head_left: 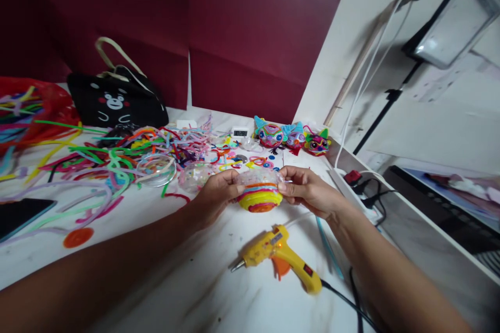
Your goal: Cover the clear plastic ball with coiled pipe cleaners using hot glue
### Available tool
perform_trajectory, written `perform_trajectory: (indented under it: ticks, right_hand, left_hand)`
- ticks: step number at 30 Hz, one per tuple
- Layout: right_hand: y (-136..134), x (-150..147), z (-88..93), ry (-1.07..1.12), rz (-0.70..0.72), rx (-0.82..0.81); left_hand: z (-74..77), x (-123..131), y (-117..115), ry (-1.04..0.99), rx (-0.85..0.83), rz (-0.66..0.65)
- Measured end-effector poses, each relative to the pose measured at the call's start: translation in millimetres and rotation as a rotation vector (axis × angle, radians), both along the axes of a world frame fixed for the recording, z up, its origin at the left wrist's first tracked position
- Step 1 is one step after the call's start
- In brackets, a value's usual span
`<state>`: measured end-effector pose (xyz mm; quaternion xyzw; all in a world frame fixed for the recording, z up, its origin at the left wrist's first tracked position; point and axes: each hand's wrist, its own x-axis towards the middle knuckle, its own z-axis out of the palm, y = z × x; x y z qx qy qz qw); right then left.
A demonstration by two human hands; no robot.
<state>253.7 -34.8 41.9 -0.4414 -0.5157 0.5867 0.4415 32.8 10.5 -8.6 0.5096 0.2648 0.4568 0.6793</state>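
Note:
Between my two hands is a rounded, clear plastic ball [260, 199], its lower part wrapped in coloured pipe-cleaner rings of yellow, orange, pink and pale blue. My left hand [217, 193] grips its left side, thumb in front. On the right side, my right hand [307, 188] pinches it between thumb and fingers. A yellow glue gun [269, 247] lies on the white table below the ball, nozzle toward the left. Behind my left hand sits another clear, speckled plastic piece [193, 177].
Tangled pipe cleaners [117, 166] cover the left side, beside a black bag [117, 99] and a phone-like dark device [23, 216]. Several decorated animal-face balls [271, 135] stand at the back near a small digital clock [239, 132]. A power strip [357, 195] with cables runs along the right.

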Motion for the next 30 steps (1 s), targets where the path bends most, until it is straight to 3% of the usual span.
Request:
perform_trajectory:
  ticks: [5,19,30]
  right_hand:
    - [1,2,0.0,0.020,0.010,0.003]
    - [3,4,0.1,-0.012,0.022,-0.033]
    - [-11,-14,5.3,-0.208,-0.096,0.069]
  left_hand:
    - [9.2,0,-5,-0.004,-0.034,-0.043]
    - [10.0,1,-6,-0.057,-0.095,-0.086]
    - [6.7,-4,-3,0.282,0.313,0.001]
